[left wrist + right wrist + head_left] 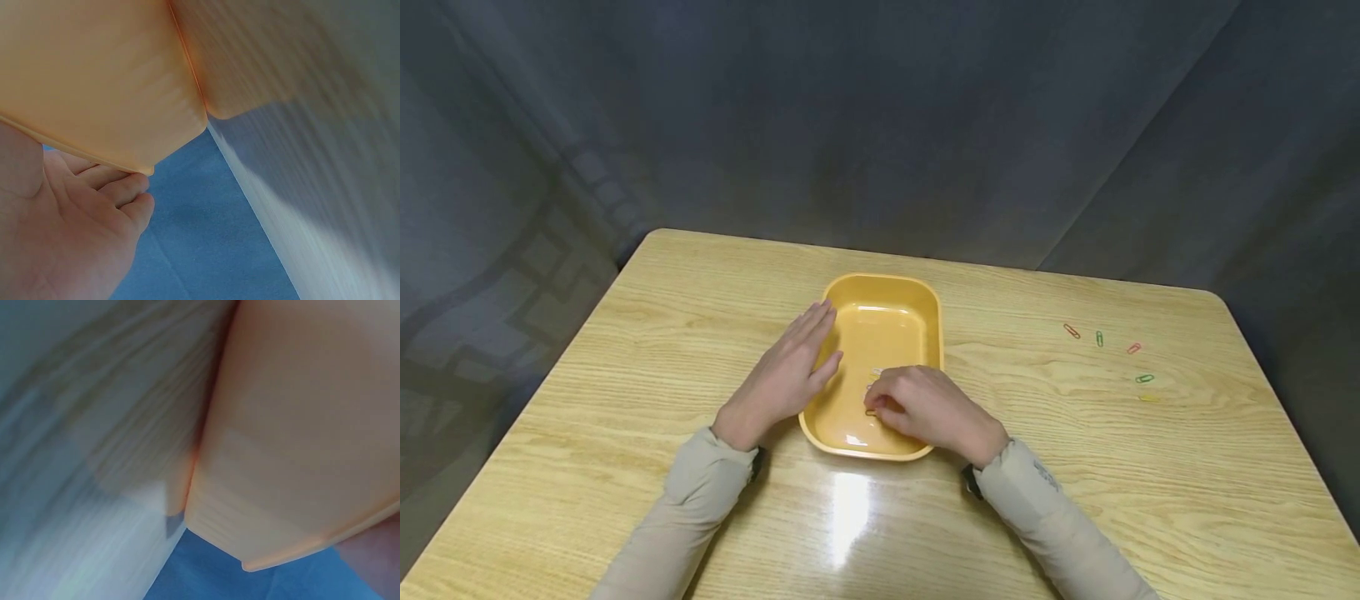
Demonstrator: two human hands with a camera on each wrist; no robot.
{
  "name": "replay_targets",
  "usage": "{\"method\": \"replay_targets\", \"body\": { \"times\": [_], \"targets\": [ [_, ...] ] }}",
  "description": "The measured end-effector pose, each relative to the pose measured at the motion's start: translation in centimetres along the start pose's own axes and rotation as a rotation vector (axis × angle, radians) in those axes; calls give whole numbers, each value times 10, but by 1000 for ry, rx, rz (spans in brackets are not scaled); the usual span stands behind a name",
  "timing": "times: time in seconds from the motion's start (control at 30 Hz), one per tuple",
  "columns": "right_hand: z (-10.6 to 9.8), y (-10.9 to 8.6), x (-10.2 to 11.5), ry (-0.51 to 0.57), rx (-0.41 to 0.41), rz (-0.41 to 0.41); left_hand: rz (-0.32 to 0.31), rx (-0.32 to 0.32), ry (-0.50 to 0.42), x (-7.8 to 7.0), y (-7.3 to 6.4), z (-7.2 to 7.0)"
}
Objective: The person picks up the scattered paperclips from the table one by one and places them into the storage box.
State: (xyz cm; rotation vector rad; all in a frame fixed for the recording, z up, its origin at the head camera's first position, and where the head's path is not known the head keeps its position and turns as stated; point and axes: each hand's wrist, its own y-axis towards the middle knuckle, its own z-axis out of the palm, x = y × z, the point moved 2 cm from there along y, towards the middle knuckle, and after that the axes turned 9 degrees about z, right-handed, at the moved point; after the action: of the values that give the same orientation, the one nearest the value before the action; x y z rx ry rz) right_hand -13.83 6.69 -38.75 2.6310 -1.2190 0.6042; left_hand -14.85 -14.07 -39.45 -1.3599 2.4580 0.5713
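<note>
A yellow-orange plastic tray (883, 286) sits on the table, and its outer wall (106, 69) fills much of the left wrist view. My left hand (786, 367) rests at the tray's left rim with its fingers straight. Inside the tray's near right part, my right hand (925, 408) has its fingers curled downward, pinching a small orange-brown paper clip (871, 412) at the fingertips. A few more clips, among them a pale paper clip (877, 371), lie in the tray just beyond these fingers, partly hidden. In the right wrist view the tray wall (300, 425) hides the fingertips.
On the right side of the wooden table (1037, 500) lie several loose paper clips: a red clip (1072, 331), a green clip (1100, 338), a pink clip (1134, 348), another green clip (1145, 378) and a yellow clip (1148, 398). Dark curtains (880, 125) hang behind the table.
</note>
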Motion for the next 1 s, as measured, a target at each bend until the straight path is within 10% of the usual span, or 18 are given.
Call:
{"method": "replay_targets", "body": {
  "times": [1.0],
  "targets": [
    [-44,-37,-22,133,-232,104,2,8,-2,-2,0,-1]
  ]
}}
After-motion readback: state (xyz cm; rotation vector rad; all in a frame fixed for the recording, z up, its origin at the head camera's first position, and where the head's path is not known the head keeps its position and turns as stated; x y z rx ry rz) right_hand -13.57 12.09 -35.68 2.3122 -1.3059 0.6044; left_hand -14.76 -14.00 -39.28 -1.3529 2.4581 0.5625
